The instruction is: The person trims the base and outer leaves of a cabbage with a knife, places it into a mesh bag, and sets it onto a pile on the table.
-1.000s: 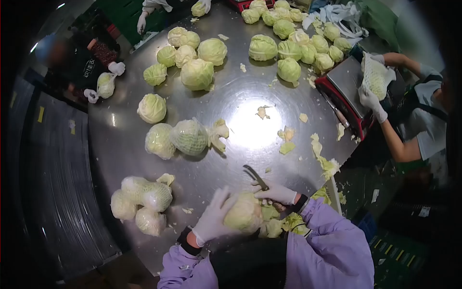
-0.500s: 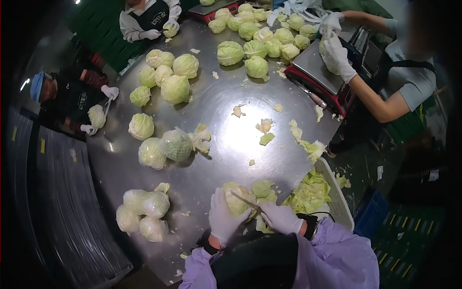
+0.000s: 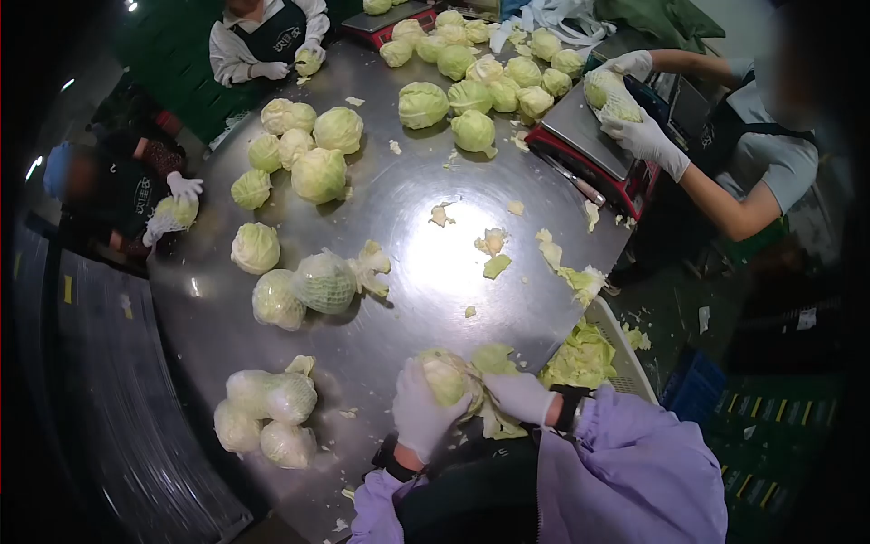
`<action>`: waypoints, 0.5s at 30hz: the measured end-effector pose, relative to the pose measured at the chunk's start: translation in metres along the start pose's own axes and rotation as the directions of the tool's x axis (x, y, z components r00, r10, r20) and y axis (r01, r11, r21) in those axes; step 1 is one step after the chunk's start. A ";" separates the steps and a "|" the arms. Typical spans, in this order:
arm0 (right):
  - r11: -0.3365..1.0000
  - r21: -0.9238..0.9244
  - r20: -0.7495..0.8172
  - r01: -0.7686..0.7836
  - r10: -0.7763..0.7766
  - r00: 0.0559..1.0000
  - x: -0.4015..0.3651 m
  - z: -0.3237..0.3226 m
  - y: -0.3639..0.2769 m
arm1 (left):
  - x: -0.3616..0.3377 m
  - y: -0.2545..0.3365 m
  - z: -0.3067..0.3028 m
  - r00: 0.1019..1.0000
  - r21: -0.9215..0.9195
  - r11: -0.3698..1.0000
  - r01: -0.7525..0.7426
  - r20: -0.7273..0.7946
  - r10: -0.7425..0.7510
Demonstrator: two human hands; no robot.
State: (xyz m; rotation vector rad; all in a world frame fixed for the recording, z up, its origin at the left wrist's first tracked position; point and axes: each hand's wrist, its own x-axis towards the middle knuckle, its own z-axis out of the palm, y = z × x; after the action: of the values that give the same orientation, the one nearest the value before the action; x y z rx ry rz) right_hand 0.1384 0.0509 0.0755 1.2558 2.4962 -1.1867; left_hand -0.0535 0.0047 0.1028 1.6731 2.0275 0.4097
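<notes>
A pale green cabbage (image 3: 446, 376) is at the front edge of the steel table, cupped from the left by my left hand (image 3: 421, 412), its gloved fingers curled round the side. My right hand (image 3: 519, 397), also in a white glove, is closed against the cabbage's right side. The knife it gripped a moment before is now hidden by the hand and the cabbage. Loose outer leaves (image 3: 494, 358) lie just beyond and under my right hand. Left of my hands sits a group of wrapped cabbages (image 3: 288, 444).
A white basket (image 3: 627, 349) of trimmed leaves stands at the table's right edge. Bare cabbages (image 3: 319, 175) and net-covered ones (image 3: 326, 283) rest on the steel table (image 3: 381, 326). A co-worker handles a cabbage above a red scale (image 3: 580, 136); other people work across the table.
The knife blade, seen across the cabbage before, has gone out of sight. My left hand has stayed around the cabbage. The co-worker at right has lifted a netted cabbage into view.
</notes>
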 end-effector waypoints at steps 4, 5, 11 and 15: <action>1.000 0.010 -0.044 0.012 -0.011 0.999 0.039 0.036 0.034 | -0.005 0.001 -0.001 1.000 0.048 0.999 -0.024 -0.017 0.025; 0.999 0.038 -0.033 -0.024 0.025 0.999 0.042 0.043 0.041 | -0.008 -0.006 -0.001 0.999 0.048 0.999 -0.025 -0.027 0.027; 0.987 0.155 0.009 0.042 -0.044 0.999 0.017 0.022 0.036 | -0.066 -0.095 0.020 0.997 -0.541 0.840 0.027 -0.046 -0.062; 0.562 0.822 -0.031 -0.092 0.206 0.978 0.014 0.025 -0.016 | -0.082 -0.089 0.027 0.989 -0.699 0.715 0.007 -0.101 -0.108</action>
State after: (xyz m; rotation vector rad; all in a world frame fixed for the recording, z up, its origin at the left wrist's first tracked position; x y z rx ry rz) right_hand 0.1120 0.0368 0.0623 1.6935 1.7993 -2.4307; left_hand -0.1016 -0.0954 0.0483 1.1147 1.6723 1.1364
